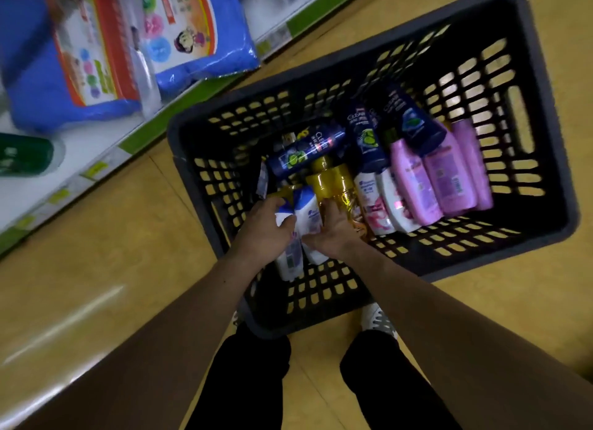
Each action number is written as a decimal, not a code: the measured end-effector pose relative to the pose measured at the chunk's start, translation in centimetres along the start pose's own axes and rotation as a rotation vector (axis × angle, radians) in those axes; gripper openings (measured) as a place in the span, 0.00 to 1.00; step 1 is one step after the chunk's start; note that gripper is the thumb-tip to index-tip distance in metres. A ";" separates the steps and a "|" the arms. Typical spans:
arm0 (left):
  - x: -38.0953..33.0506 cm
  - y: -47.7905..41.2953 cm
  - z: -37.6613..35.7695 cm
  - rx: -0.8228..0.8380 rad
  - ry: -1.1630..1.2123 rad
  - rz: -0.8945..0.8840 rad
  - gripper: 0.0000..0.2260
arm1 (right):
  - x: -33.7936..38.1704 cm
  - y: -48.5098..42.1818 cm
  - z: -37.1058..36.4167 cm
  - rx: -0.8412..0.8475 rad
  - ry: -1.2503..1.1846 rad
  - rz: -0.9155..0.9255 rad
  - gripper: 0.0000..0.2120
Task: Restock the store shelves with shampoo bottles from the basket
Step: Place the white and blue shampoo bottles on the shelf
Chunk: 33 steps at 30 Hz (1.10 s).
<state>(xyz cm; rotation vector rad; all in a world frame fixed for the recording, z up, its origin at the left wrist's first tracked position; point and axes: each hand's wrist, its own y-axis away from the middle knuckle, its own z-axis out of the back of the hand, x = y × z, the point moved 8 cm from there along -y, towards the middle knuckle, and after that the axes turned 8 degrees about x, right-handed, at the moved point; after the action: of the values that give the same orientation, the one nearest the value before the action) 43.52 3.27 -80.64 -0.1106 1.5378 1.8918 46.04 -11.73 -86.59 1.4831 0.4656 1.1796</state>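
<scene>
A black slotted basket stands on the floor in front of me, holding several shampoo bottles. My left hand grips a white bottle with a blue cap at the basket's near left corner. My right hand grips a second white and blue bottle right beside it. A gold bottle lies just past my right fingers. Dark blue bottles lie further back. Pink bottles and white bottles with pink flowers fill the right side.
A low store shelf with a green edge strip and price tags runs along the left. Blue packaged goods and a green bottle sit on it. My black trouser legs and a white shoe are by the basket's near edge. The floor is yellow.
</scene>
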 end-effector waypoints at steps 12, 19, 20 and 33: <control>-2.6 0.1 5.0 -0.169 0.276 -0.153 0.11 | -0.7 -3.1 -2.9 -0.052 -0.228 -0.033 0.28; -5.5 1.7 9.4 -0.279 0.310 -0.214 0.11 | 3.5 1.3 0.6 -0.027 -0.481 0.171 0.20; -5.9 2.2 9.8 -0.290 0.317 -0.219 0.11 | 4.5 2.0 1.4 -0.022 -0.494 0.199 0.20; -15.7 15.1 20.7 -0.474 0.363 -0.422 0.11 | 22.4 20.2 15.8 -0.166 -0.448 0.660 0.20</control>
<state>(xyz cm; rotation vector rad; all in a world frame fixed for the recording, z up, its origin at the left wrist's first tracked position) 54.27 13.73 -54.55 -0.9569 1.1263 1.9080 62.58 -7.53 -57.09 1.7454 -0.4537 1.2826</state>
